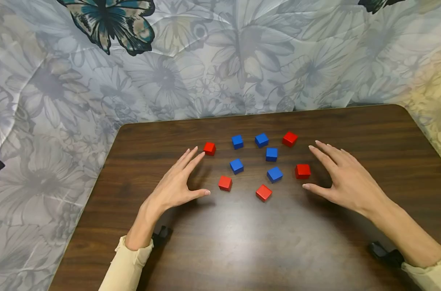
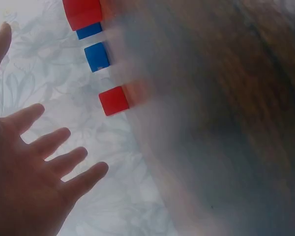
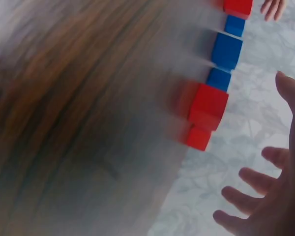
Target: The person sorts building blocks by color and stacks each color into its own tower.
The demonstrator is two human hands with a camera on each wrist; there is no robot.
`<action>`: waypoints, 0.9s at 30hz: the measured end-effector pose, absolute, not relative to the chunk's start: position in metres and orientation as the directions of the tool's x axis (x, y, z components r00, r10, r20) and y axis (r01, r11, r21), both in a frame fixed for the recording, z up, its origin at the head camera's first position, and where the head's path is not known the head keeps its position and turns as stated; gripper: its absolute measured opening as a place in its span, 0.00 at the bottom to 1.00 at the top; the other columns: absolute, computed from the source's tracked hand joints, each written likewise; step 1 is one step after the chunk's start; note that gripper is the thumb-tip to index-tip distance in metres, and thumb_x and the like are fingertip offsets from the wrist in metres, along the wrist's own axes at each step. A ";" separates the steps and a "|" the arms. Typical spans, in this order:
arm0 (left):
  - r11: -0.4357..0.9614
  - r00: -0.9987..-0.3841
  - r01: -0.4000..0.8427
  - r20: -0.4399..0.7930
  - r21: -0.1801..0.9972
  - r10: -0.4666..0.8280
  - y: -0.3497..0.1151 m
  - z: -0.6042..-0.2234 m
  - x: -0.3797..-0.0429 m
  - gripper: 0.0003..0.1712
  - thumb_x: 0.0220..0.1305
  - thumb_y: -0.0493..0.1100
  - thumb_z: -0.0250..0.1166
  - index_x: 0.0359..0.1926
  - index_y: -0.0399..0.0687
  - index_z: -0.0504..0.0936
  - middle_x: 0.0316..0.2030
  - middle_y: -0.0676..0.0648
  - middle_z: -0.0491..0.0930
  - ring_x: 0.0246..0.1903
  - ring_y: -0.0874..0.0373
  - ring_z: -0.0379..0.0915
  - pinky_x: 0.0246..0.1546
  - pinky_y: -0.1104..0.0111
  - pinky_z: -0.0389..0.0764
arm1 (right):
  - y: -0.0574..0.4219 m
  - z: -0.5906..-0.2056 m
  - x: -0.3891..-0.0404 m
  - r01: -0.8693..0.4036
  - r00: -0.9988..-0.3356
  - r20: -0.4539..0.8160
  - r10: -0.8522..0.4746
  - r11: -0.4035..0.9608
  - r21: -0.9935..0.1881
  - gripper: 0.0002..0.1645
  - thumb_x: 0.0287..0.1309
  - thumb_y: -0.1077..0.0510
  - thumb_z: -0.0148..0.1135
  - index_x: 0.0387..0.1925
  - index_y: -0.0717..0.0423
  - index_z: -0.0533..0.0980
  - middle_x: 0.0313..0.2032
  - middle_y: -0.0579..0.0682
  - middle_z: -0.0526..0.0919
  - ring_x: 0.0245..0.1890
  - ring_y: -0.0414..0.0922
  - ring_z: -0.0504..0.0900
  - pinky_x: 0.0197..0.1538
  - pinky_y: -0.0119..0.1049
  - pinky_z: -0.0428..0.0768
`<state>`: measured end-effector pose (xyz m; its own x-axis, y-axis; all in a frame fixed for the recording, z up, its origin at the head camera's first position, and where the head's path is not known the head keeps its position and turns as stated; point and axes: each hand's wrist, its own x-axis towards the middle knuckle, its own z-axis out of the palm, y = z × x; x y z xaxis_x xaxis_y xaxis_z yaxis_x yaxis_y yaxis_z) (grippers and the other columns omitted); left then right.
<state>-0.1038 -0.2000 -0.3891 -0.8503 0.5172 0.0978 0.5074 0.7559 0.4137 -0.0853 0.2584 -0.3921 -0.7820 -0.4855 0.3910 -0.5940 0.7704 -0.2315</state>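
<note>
Several red and blue cubes lie loosely scattered on the dark wooden table. My left hand (image 1: 174, 186) is on their left with its fingers extended and thumb apart. Its fingertips are close to a red cube (image 1: 209, 148), and its thumb points toward another, the front-left red cube (image 1: 225, 183). On the other side, my right hand (image 1: 348, 180) is spread near the right red cube (image 1: 302, 171). Both hands hold nothing. Between them are blue cubes, including a front one (image 1: 275, 174) and a left one (image 1: 236, 166). The left wrist view shows spread fingers (image 2: 83, 179) apart from the cubes.
Farther back are two blue cubes (image 1: 261, 140) and a red cube (image 1: 290, 139). Nearest the front is a red cube (image 1: 263, 192). A floral cloth (image 1: 242, 60) with butterflies hangs behind the table (image 1: 242, 250). Dark straps (image 1: 386, 254) show at both wrists.
</note>
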 end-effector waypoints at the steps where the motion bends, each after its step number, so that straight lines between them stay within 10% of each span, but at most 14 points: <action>1: 0.752 -0.849 0.509 0.098 0.420 0.520 -0.200 -0.390 -0.104 0.60 0.52 0.70 0.71 0.79 0.64 0.49 0.78 0.55 0.42 0.76 0.46 0.40 0.66 0.41 0.61 | 0.256 -0.392 -0.085 -0.597 -0.779 0.395 -0.487 0.768 -0.233 0.59 0.42 0.37 0.76 0.73 0.54 0.63 0.70 0.60 0.64 0.63 0.63 0.69 0.64 0.59 0.66; 12: 0.691 -0.817 0.551 0.135 0.468 0.560 -0.197 -0.389 -0.110 0.58 0.48 0.61 0.78 0.76 0.59 0.58 0.75 0.49 0.57 0.75 0.51 0.48 0.66 0.45 0.64 | 0.228 -0.383 -0.083 -0.585 -0.793 0.389 -0.469 0.763 -0.274 0.58 0.42 0.43 0.79 0.74 0.49 0.63 0.69 0.54 0.67 0.60 0.58 0.72 0.47 0.56 0.79; 27: 0.540 -0.791 0.506 0.112 0.673 0.601 -0.193 -0.392 -0.120 0.43 0.51 0.49 0.80 0.68 0.51 0.73 0.66 0.54 0.70 0.67 0.58 0.64 0.65 0.57 0.68 | 0.190 -0.382 -0.087 -0.577 -0.814 0.329 -0.479 0.732 -0.363 0.51 0.46 0.45 0.79 0.70 0.52 0.67 0.64 0.51 0.72 0.59 0.53 0.75 0.51 0.54 0.80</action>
<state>-0.1201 -0.1928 -0.3922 -0.7911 0.6014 0.1119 0.5055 0.5398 0.6731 -0.0866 0.1898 -0.3818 -0.8138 -0.4787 0.3295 -0.5772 0.7316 -0.3628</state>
